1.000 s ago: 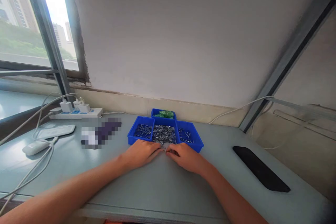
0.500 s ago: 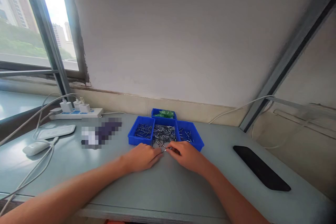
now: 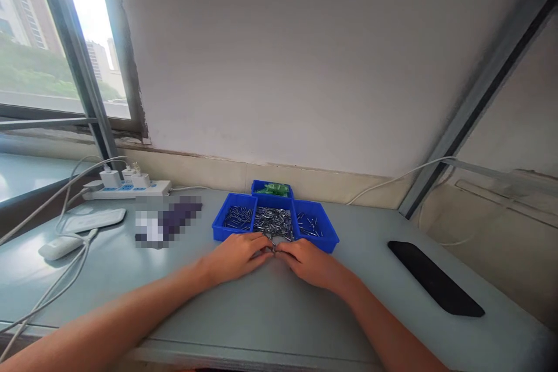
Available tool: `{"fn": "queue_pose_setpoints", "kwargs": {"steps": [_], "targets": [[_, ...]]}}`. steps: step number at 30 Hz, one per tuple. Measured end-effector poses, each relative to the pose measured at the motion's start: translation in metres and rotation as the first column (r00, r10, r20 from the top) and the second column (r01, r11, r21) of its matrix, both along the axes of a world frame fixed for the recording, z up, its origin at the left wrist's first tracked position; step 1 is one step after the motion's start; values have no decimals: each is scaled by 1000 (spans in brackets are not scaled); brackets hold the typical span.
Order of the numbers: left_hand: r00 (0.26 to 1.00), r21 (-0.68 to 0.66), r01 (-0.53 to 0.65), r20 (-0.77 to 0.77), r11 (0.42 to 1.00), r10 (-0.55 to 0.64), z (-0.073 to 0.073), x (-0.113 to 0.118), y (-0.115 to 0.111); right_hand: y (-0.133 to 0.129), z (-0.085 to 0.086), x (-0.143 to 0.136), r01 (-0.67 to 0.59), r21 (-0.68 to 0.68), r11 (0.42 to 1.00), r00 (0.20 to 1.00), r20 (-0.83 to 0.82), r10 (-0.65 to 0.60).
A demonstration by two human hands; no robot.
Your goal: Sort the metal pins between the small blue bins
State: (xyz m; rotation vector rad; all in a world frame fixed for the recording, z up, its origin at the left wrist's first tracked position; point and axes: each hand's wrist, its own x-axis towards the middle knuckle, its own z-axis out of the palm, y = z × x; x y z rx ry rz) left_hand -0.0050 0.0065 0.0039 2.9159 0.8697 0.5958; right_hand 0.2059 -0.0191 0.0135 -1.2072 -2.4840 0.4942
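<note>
My left hand (image 3: pixel 239 254) and my right hand (image 3: pixel 308 260) meet fingertip to fingertip just in front of the blue bins. Both are closed in a pinch on a small metal pin (image 3: pixel 274 249), mostly covered by the fingers; its exact shape is too small to tell. Behind them, the middle blue bin (image 3: pixel 274 203) holds a heap of loose metal pins (image 3: pixel 272 222). More dark pins (image 3: pixel 238 218) lie in the left blue bin (image 3: pixel 221 235). A thinner scatter sits in the right blue bin (image 3: pixel 325 239).
A smaller blue bin (image 3: pixel 257 183) with green packets (image 3: pixel 274 189) stands behind. To the left are a power strip (image 3: pixel 152 188), white cables, a white mouse-shaped device (image 3: pixel 58 247) and a pixelated item (image 3: pixel 168 224). A black flat object (image 3: pixel 433 279) lies at the right.
My fingertips have drawn closer together around the pin, which shows less now. My left hand has risen slightly, its fingers reaching further over the bin's front edge.
</note>
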Motion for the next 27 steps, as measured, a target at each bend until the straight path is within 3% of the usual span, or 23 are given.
{"fn": "queue_pose_setpoints", "kwargs": {"steps": [6, 10, 18, 22, 27], "targets": [[992, -68, 100, 89, 993, -94, -6, 0, 5, -2, 0, 0, -23, -118, 993, 998, -66, 15], [990, -90, 94, 115, 991, -83, -4, 1, 2, -1, -2, -2, -27, -151, 988, 998, -58, 19], [996, -85, -93, -6, 992, 93, 0, 3, -4, -3, 6, -3, 26, -8, 1000, 1000, -5, -26], [993, -59, -113, -33, 992, 111, -3, 3, 0, -1, 6, -2, 36, 73, 997, 999, 32, -38], [996, -28, -82, -40, 996, 80, 0, 1, 0, 3, 4, 3, 55, 79, 995, 998, 22, -56]]}}
